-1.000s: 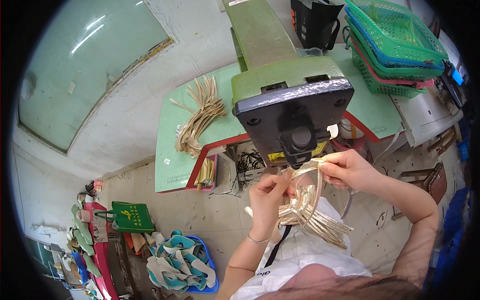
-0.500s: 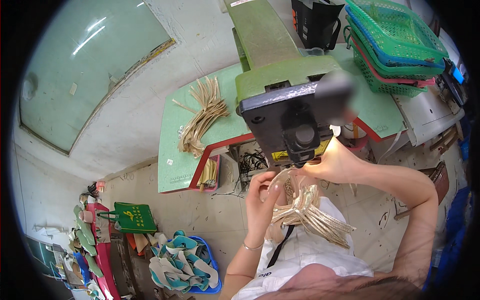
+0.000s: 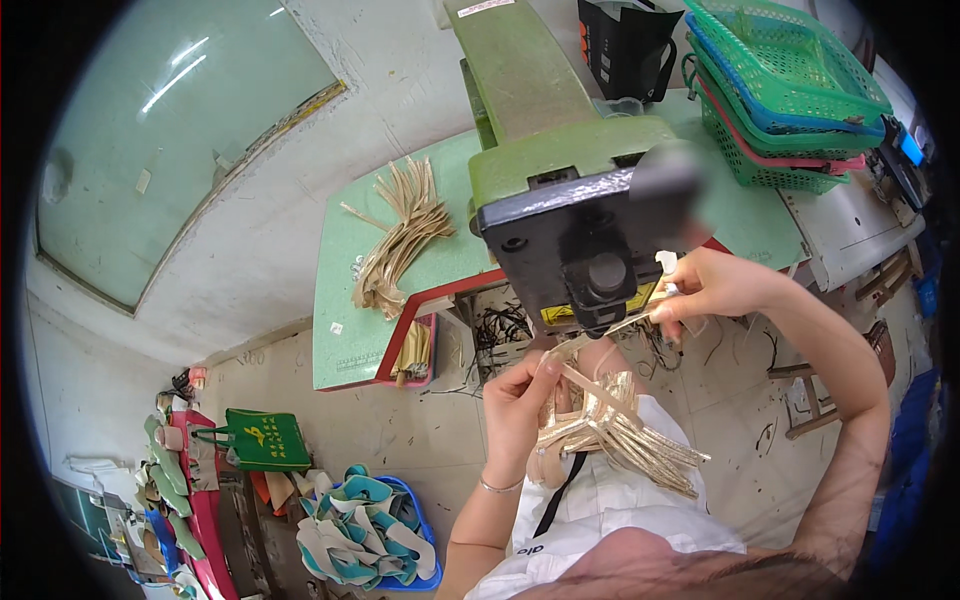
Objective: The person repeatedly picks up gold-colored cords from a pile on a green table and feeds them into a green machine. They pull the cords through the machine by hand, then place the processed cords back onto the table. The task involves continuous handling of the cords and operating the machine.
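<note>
My left hand [image 3: 517, 405] pinches a narrow pale-gold strap [image 3: 592, 388] between thumb and fingertips, just below the head of the green machine [image 3: 560, 145]. Part of the strap trails down to the right from that pinch. To the right of the machine head, my right hand [image 3: 712, 287] has thumb and fingers closed on a thin light strip [image 3: 632, 321] that reaches toward the machine's lower tip. Whether it belongs to the same strap cannot be made out. A bundle of shiny gold straps [image 3: 640, 438] lies across my lap, under both hands.
A green table [image 3: 345, 265] with a red edge surrounds the machine and bears a pile of tan-gold straps [image 3: 405, 240]. Stacked plastic baskets [image 3: 780, 120] stand at the far right. A blue basin [image 3: 432, 545] of cut pieces and a green bag [image 3: 268, 438] are at lower left.
My right hand has moved away from the machine tip, up and to the right, drawing a thin strip out. My left hand has shifted slightly down and left, still pinching the strap.
</note>
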`<move>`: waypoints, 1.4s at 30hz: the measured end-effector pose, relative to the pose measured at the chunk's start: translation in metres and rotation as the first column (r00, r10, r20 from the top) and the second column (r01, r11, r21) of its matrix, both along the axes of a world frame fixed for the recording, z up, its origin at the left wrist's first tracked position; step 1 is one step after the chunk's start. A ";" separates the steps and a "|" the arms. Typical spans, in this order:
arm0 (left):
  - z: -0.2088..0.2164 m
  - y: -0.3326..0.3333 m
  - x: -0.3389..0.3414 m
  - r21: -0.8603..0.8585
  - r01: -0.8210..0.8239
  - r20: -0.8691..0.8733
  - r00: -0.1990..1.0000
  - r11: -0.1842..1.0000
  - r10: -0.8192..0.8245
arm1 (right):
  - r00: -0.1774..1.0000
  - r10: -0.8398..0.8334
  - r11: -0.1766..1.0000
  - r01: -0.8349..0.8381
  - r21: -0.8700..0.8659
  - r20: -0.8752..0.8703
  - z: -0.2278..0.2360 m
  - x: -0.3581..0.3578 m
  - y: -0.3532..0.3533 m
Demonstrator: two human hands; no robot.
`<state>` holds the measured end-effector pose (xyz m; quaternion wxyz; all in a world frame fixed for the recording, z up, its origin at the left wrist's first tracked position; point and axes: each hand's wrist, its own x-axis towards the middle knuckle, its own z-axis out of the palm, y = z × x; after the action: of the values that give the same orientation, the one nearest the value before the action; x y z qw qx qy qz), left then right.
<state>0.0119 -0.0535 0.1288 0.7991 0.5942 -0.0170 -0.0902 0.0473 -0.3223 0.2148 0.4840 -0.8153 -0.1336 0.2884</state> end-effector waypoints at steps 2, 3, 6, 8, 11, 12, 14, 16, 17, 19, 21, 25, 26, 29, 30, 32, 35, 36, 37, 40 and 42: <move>-0.006 0.003 -0.005 -0.010 -0.054 -0.008 0.998 0.998 0.054 | 0.994 -0.084 0.987 0.092 0.131 -0.067 -0.012 -0.002 0.003; -0.006 0.005 -0.008 -0.017 -0.074 -0.016 0.997 0.997 0.074 | 0.952 -0.160 0.920 0.240 0.310 -0.263 -0.008 -0.006 0.012; -0.007 0.011 -0.014 -0.034 -0.135 -0.035 0.990 0.990 0.133 | 0.909 -0.183 0.858 0.333 0.390 -0.374 -0.016 -0.003 0.019; -0.013 0.013 -0.016 -0.046 -0.173 -0.044 0.984 0.984 0.171 | 0.920 -0.167 0.902 0.287 0.322 -0.354 -0.002 -0.003 0.028; -0.007 0.019 -0.022 -0.109 -0.141 -0.070 0.988 0.984 0.134 | 0.974 -0.086 0.969 0.131 0.211 -0.208 -0.004 -0.002 0.030; -0.007 0.021 -0.024 -0.118 -0.152 -0.080 0.987 0.981 0.143 | 0.989 -0.044 0.984 0.067 0.166 -0.142 -0.008 -0.002 0.029; -0.010 0.024 -0.026 -0.137 -0.172 -0.099 0.982 0.975 0.159 | 0.995 -0.003 0.975 0.024 0.219 -0.096 -0.010 -0.003 0.032; -0.012 0.027 -0.028 -0.150 -0.203 -0.108 0.976 0.968 0.188 | 0.994 0.011 0.976 0.014 0.219 -0.112 -0.007 -0.005 0.038; -0.013 0.029 -0.029 -0.155 -0.219 -0.112 0.973 0.963 0.203 | 0.995 0.010 0.976 0.012 0.217 -0.104 -0.010 -0.005 0.039; -0.017 0.034 -0.031 -0.173 -0.234 -0.120 0.969 0.957 0.216 | 0.996 -0.035 0.978 0.051 0.202 -0.082 -0.012 -0.008 0.046; -0.027 0.045 -0.034 -0.200 -0.223 -0.141 0.970 0.954 0.198 | 0.997 -0.061 0.982 0.068 0.179 -0.041 -0.015 -0.008 0.053; -0.034 0.051 -0.027 -0.068 -0.230 -0.219 0.953 0.971 0.211 | 0.992 -0.124 0.984 0.122 0.126 0.004 -0.015 -0.010 0.063; -0.032 0.046 -0.022 0.022 -0.250 -0.235 0.940 0.968 0.248 | 0.991 -0.136 0.982 0.135 0.129 -0.002 -0.015 -0.010 0.064; -0.036 0.035 -0.002 0.379 -0.318 0.316 0.927 0.869 0.201 | 0.990 -0.119 0.992 0.116 0.047 0.073 -0.003 -0.006 0.067; -0.028 0.028 0.003 0.439 -0.281 0.407 0.909 0.853 0.090 | 0.988 -0.106 0.994 0.106 0.002 0.114 0.001 -0.004 0.066; -0.005 0.011 0.010 0.556 -0.230 0.550 0.822 0.799 -0.146 | 0.988 -0.046 0.998 0.053 -0.042 0.148 -0.001 0.001 0.062; -0.006 -0.001 0.014 0.495 -0.162 0.503 0.854 0.854 -0.129 | 0.989 -0.003 0.996 0.015 -0.085 0.149 0.003 0.003 0.057; -0.008 -0.002 0.016 0.448 -0.105 0.450 0.884 0.888 -0.123 | 0.998 -0.050 0.987 0.054 -0.151 0.026 0.013 0.003 0.055; -0.009 -0.004 0.014 0.398 -0.116 0.431 0.899 0.910 -0.073 | 0.990 -0.104 0.972 0.081 -0.220 -0.094 0.018 0.004 0.055; -0.016 -0.004 -0.002 0.258 -0.154 0.345 0.937 0.954 0.058 | 0.969 -0.122 0.992 0.127 0.007 -0.215 0.005 0.000 0.044; -0.020 -0.001 -0.011 0.180 -0.184 0.293 0.948 0.966 0.126 | 0.968 -0.141 0.983 0.161 0.084 -0.208 0.001 -0.005 0.049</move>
<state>0.0011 -0.0544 0.1091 0.7279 0.6794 -0.0733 0.0568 0.0427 -0.2731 0.2161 0.5561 -0.7643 -0.0356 0.3246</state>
